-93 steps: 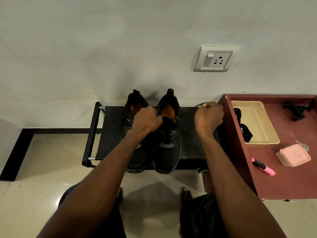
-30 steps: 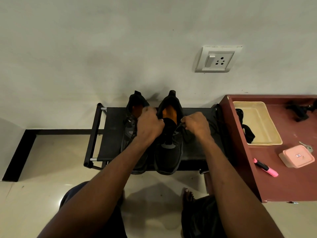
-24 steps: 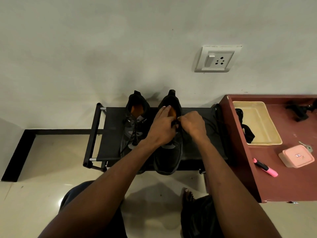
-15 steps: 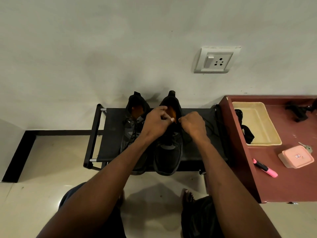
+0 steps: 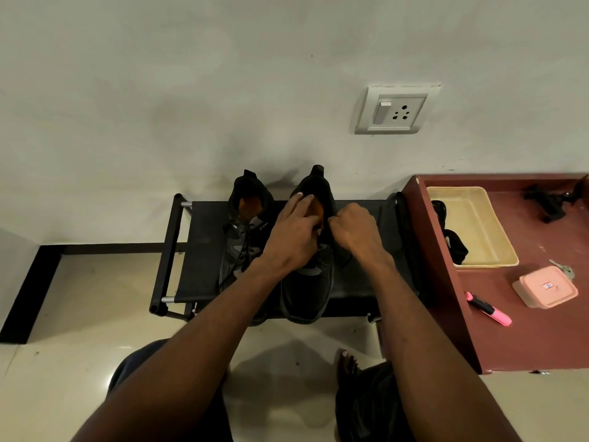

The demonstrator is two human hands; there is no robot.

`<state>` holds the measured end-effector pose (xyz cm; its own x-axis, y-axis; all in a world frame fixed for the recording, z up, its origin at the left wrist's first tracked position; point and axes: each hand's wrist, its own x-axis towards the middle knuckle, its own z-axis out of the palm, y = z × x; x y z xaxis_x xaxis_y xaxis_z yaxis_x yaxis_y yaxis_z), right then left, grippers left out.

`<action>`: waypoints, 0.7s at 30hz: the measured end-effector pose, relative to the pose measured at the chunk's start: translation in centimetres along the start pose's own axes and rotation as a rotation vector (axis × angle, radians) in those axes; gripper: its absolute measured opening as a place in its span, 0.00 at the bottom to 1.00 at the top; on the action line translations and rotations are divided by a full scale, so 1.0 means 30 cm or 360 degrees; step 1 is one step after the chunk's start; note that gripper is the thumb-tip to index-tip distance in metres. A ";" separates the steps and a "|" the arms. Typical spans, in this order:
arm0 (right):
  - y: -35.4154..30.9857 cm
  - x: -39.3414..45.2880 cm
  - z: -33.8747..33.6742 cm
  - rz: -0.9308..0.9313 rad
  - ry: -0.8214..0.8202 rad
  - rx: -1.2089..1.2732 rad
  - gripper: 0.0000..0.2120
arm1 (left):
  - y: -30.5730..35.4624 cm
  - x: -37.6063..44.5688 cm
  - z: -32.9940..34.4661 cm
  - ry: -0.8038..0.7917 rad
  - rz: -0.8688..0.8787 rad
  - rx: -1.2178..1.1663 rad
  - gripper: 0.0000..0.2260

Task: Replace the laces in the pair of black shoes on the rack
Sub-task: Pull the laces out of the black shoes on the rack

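Both hands are working at the collar of the right shoe [image 5: 307,282], which is standing on the rack [image 5: 204,250] with its long axis running from 6 to 12 o'clock. The left hand [image 5: 294,232] is reaching in with fingers extended toward 12; the right hand [image 5: 357,229] is curled, apparently pinching a lace end at 3 o'clock of the opening, though the lace itself is too dark to confirm.
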<state>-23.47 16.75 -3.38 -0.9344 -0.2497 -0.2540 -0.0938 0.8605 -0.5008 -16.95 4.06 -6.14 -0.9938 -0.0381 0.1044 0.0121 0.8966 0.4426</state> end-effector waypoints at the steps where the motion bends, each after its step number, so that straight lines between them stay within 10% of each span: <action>1: -0.001 -0.002 -0.001 -0.0022 0.0004 -0.0024 0.14 | -0.003 -0.003 0.005 -0.0029 0.0031 0.0050 0.12; 6: 0.000 -0.002 -0.001 -0.0036 0.0021 -0.0020 0.15 | 0.009 0.011 -0.046 0.0228 -0.0259 -0.0530 0.06; 14: 0.008 0.004 0.000 -0.0003 0.0046 0.0083 0.17 | -0.040 0.035 -0.180 0.1631 -0.0888 -0.1179 0.03; 21: 0.008 0.004 -0.004 -0.0006 0.0048 0.0058 0.17 | 0.001 0.031 -0.077 0.0421 -0.0187 -0.0166 0.16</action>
<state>-23.63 16.97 -3.43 -0.9440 -0.2388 -0.2275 -0.0851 0.8427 -0.5316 -17.63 3.04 -3.97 -0.9260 -0.2648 0.2692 -0.0765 0.8296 0.5531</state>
